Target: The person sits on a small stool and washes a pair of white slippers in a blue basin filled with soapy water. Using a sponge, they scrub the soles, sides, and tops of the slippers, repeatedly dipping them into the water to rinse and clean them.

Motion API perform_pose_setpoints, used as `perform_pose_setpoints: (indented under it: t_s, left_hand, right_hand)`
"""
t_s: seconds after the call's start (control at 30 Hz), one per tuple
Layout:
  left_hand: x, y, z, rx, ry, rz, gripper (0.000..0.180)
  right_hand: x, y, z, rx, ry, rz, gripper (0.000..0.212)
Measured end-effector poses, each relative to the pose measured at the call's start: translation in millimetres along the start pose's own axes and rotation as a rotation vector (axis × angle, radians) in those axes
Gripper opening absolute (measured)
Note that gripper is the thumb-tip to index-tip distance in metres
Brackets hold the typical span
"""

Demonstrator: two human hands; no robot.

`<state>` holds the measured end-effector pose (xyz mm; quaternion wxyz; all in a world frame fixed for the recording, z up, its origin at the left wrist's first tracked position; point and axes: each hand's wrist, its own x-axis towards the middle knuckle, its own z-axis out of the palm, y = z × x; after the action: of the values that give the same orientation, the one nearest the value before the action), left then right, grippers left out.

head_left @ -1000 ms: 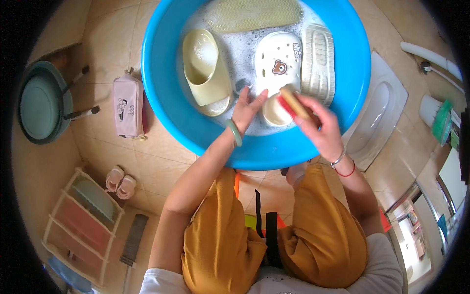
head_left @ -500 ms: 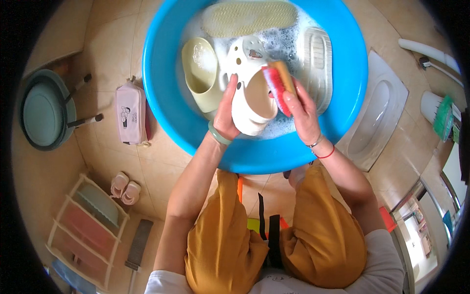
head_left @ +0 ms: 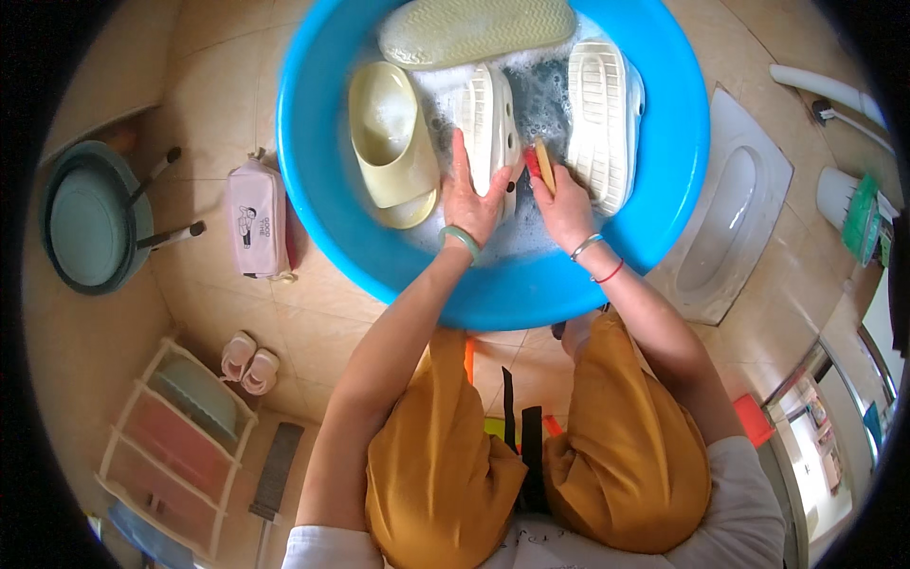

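My left hand [head_left: 471,204] grips the heel end of a white clog [head_left: 489,133], thumb on one side and fingers on the other. The clog lies tipped in sudsy water with much of its ribbed sole showing. Just to its right, my right hand [head_left: 567,207] holds a scrub brush [head_left: 543,165] with a wooden back and red bristles turned toward the clog. A second white clog [head_left: 599,123] rests sole up on the right. On the left sits a pale green slide [head_left: 383,137], and another pale green slipper [head_left: 479,33] lies sole up at the far side.
The blue basin [head_left: 318,204] stands in front of my knees. A squat toilet [head_left: 725,218] is set in the floor to its right. Leftward are a pink pouch [head_left: 256,220], small pink shoes [head_left: 249,362], stacked basins [head_left: 90,218] and a shelf rack [head_left: 175,446].
The white clog has turned from opening up to mostly sole up and is lower in the basin. My left hand has shifted its hold, and the brush has come out of the clog's opening.
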<state>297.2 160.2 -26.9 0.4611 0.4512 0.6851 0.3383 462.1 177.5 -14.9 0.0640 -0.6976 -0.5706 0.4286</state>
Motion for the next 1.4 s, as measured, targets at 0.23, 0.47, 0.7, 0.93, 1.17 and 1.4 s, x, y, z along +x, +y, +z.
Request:
perform_pose_setpoints:
  t_s: [0.23, 0.47, 0.7, 0.93, 1.17, 1.4]
  left_hand:
    - [11.4, 66.1, -54.0, -1.011, -0.524, -0.644, 0.066]
    - [10.9, 136.9, -88.3, -1.098, -0.638, -0.740, 0.081]
    - [-3.3, 153.9, -81.0, -1.143, -0.492, -0.595, 0.065]
    - [-46.9, 176.6, -44.7, -1.187, -0.264, -0.526, 0.062]
    - [-67.9, 162.8, -57.6, -1.381, -0.349, -0.378, 0.064]
    - [-76.7, 178.1, -52.6, -1.262, -0.329, -0.391, 0.067]
  right_hand:
    - [-41.4, -38.0, -87.9, 0.533, 0.070, -0.080, 0.036]
    - [-61.5, -115.2, -157.5, 0.147, -0.151, -0.555, 0.036]
    - [-34.1, -114.6, -148.9, 0.224, -0.439, -0.721, 0.045]
    - [-29.0, -139.2, -140.9, -0.530, -0.143, -0.532, 0.040]
    - [-97.1, -140.1, -168.3, -0.056, -0.366, -0.619, 0.042]
    - [-64.6, -155.5, -141.2, -0.459, -0.137, -0.628, 0.030]
